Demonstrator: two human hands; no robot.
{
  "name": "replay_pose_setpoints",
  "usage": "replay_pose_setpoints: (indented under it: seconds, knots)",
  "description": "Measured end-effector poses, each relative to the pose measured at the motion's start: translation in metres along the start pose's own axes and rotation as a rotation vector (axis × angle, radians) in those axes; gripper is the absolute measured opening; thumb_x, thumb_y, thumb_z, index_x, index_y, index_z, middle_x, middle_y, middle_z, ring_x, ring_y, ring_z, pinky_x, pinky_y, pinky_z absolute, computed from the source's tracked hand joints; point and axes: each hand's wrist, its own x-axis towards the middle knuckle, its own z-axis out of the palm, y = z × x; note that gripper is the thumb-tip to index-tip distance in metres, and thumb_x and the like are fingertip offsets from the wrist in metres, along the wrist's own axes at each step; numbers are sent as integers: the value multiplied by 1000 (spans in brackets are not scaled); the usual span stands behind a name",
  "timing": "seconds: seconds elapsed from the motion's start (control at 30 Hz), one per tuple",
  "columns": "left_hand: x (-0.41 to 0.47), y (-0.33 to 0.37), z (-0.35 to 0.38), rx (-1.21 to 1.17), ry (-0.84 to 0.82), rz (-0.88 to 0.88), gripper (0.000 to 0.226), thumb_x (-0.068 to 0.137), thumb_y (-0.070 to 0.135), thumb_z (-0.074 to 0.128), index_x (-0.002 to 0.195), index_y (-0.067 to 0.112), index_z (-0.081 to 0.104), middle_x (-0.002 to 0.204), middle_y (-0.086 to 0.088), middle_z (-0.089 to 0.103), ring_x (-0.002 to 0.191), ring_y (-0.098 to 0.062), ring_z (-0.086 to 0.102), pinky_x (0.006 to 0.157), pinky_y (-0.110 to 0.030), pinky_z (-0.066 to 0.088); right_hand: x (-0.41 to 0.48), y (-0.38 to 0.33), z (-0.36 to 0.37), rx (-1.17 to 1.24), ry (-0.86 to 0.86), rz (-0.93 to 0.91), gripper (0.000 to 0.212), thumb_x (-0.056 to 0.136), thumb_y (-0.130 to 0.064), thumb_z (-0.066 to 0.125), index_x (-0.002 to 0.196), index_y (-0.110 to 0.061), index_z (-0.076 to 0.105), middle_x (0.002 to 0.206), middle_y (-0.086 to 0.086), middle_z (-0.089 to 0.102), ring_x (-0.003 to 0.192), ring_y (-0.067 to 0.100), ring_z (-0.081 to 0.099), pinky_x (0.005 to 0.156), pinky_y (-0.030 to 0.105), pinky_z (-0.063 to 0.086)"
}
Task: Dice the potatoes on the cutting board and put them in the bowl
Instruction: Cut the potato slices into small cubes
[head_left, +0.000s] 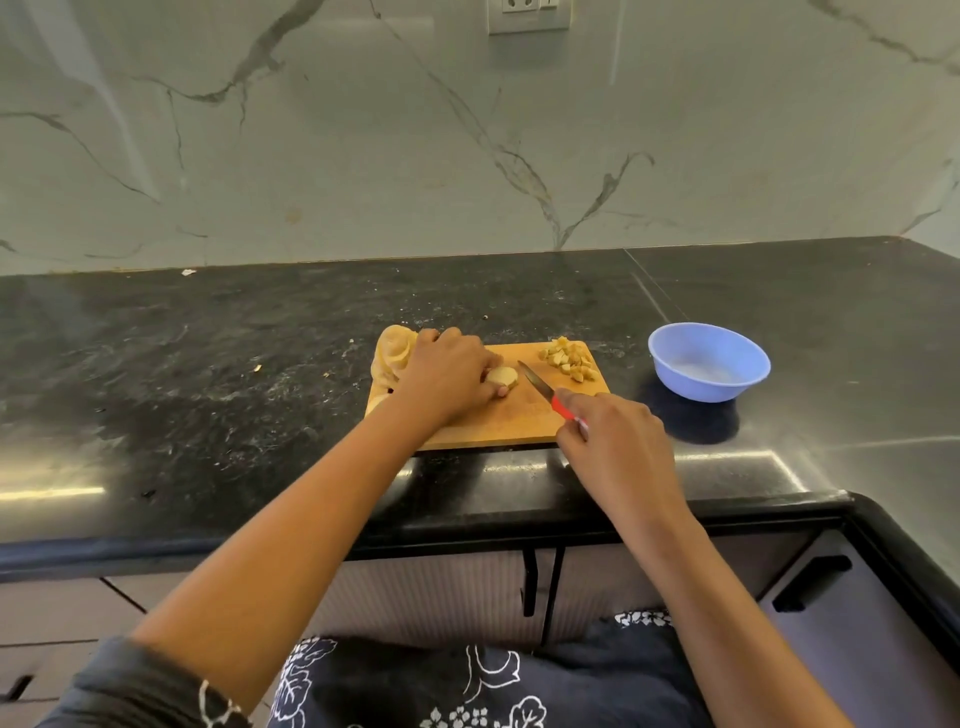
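Left grip (447, 382) holds rounded potato piece (503, 375); right grip (618, 441) clasps red-handled knife (549, 396) over wooden board (498, 422).

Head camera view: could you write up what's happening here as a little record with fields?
left hand: holds a potato piece on the cutting board
right hand: grips a red-handled knife, blade angled toward that piece
diced potato: small pile at the board's far right corner
blue bowl: on the black countertop right of the board, no dice seen inside
pale potato scraps: far left end of the board, slices or peels, cannot tell
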Motion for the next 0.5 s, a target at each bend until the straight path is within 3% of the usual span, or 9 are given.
replay_pose_setpoints:
  seconds: [0.1,0.23,0.5]
  knots:
    - [-21,5,9,19,89,44,48,100,45,33,144,26,37,149,5,39,138,-16,31,113,-40,16,0,-4,4,1,16,-7,43,95,-23,46,137,-27,49,103,0,66,86,18,59,69,28,43]
    - [-42,11,18,19,24,70,54,103,41,16,151,18,17,159,2,14,147,-13,7,117,-40,-5,0,-11,11,2,19,-9,43,96,-22,44,138,-26,47,101,0,65,83,15,57,69,27,44]
    - [-41,12,23,8,-4,92,56,103,41,11,152,14,10,160,-2,10,147,-13,4,116,-37,-11,2,-22,16,-53,5,5,45,98,-24,40,143,-23,41,105,1,62,77,10,41,65,21,33]
